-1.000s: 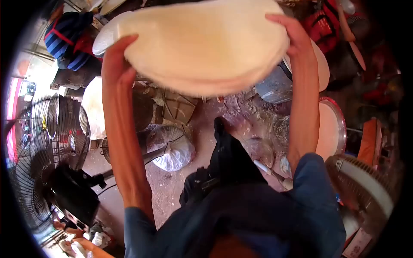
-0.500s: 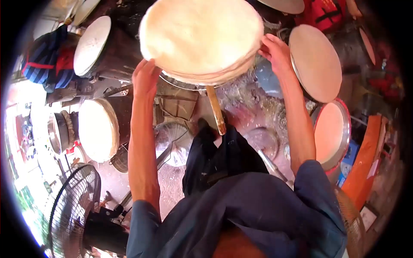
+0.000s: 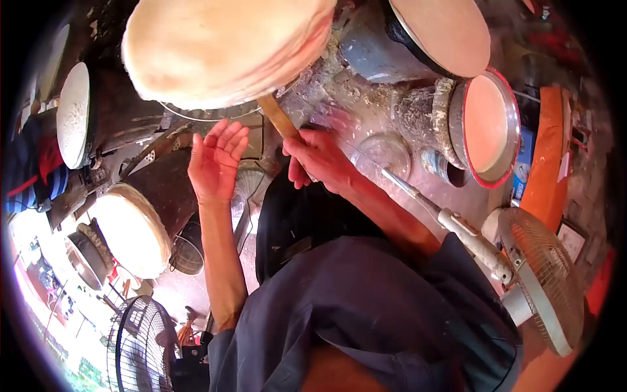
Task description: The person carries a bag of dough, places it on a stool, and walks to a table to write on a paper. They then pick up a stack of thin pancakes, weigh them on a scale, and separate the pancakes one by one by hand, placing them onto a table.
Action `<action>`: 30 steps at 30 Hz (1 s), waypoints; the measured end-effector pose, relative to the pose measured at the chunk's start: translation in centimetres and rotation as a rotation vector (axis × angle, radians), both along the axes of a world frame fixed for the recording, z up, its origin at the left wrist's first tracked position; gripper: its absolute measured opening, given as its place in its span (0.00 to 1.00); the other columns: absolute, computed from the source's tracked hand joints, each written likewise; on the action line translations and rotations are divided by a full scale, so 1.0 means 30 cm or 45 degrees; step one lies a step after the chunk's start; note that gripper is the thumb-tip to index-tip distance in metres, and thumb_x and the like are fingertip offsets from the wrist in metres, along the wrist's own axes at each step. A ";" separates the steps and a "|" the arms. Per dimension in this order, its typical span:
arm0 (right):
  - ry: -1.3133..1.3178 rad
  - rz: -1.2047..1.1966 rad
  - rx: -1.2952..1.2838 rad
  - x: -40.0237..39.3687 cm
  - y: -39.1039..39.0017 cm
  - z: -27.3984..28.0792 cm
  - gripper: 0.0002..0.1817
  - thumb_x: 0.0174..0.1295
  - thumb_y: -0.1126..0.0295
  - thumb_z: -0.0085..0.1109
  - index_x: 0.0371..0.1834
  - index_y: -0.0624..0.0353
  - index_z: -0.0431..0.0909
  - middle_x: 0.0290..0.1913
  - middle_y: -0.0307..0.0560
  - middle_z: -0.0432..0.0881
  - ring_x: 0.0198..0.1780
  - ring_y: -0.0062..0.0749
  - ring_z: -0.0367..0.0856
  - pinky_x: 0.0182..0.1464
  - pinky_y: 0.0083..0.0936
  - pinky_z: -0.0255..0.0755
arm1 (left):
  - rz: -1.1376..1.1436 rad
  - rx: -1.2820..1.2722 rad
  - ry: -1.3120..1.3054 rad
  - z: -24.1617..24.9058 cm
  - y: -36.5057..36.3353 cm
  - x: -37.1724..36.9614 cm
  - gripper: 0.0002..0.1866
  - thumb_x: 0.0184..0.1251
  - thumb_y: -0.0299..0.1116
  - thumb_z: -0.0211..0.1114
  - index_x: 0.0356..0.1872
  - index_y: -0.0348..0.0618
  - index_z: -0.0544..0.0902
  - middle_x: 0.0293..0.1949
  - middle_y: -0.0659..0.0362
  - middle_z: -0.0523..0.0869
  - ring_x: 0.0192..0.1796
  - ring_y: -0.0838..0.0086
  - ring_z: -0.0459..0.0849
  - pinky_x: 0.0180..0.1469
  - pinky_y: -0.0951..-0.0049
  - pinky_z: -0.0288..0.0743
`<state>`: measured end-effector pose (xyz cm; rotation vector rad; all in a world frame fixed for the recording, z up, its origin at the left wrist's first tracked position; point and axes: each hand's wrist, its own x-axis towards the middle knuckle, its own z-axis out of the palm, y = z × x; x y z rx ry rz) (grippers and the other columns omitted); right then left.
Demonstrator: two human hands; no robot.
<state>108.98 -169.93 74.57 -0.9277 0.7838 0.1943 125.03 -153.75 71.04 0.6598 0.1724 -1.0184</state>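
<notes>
A thick stack of pale, thin round sheets, like flatbreads point(image 3: 225, 49), fills the top of the view, its edges layered and uneven. Beneath it shows part of a thin metal ring point(image 3: 196, 118), and a wooden handle point(image 3: 277, 117) sticks out toward me. My right hand point(image 3: 321, 160) is wrapped around the lower end of that handle. My left hand point(image 3: 220, 160) is open below the stack, palm up with fingers spread, apart from the stack and holding nothing. What supports the middle of the stack is hidden.
A red-rimmed basin of pinkish batter point(image 3: 486, 127) stands at the right. Round pale-topped drums point(image 3: 447, 32) stand at upper right and left, including a drum with a draped white top point(image 3: 130, 228). Fans point(image 3: 545, 281) flank me on both sides. A metal bucket point(image 3: 189, 248) sits at left.
My right hand has left the stack's edge and now grips the wooden handle. My left hand has come off the stack and turned palm up. The stack appears farther left as the view shifts.
</notes>
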 end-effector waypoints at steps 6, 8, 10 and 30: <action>-0.098 -0.022 0.200 0.014 -0.049 0.186 0.14 0.72 0.60 0.46 0.39 0.61 0.72 0.19 0.46 0.80 0.16 0.26 0.76 0.17 0.20 0.63 | 0.128 -0.214 0.118 0.066 -0.111 0.008 0.49 0.63 0.56 0.64 0.67 0.20 0.56 0.70 0.31 0.56 0.74 0.44 0.54 0.76 0.50 0.50; -0.146 -0.005 0.238 0.009 -0.072 0.206 0.13 0.72 0.61 0.46 0.39 0.60 0.72 0.19 0.46 0.80 0.15 0.25 0.76 0.17 0.19 0.63 | 0.296 -0.265 0.203 0.073 -0.169 0.028 0.54 0.56 0.54 0.71 0.68 0.21 0.53 0.71 0.34 0.55 0.75 0.46 0.51 0.77 0.49 0.45; -0.135 0.023 0.256 0.006 -0.097 0.202 0.13 0.72 0.62 0.46 0.39 0.60 0.72 0.19 0.45 0.80 0.15 0.24 0.75 0.17 0.19 0.62 | 0.391 -0.294 0.118 0.084 -0.221 0.049 0.55 0.51 0.51 0.75 0.70 0.28 0.54 0.73 0.42 0.56 0.76 0.52 0.52 0.77 0.50 0.43; -0.367 -0.448 0.670 0.179 -0.427 -0.072 0.48 0.64 0.31 0.40 0.66 0.70 0.64 0.61 0.68 0.73 0.60 0.50 0.77 0.59 0.44 0.73 | 0.525 -0.436 0.239 0.164 -0.255 0.181 0.43 0.51 0.50 0.76 0.66 0.42 0.67 0.68 0.53 0.70 0.70 0.59 0.66 0.69 0.46 0.61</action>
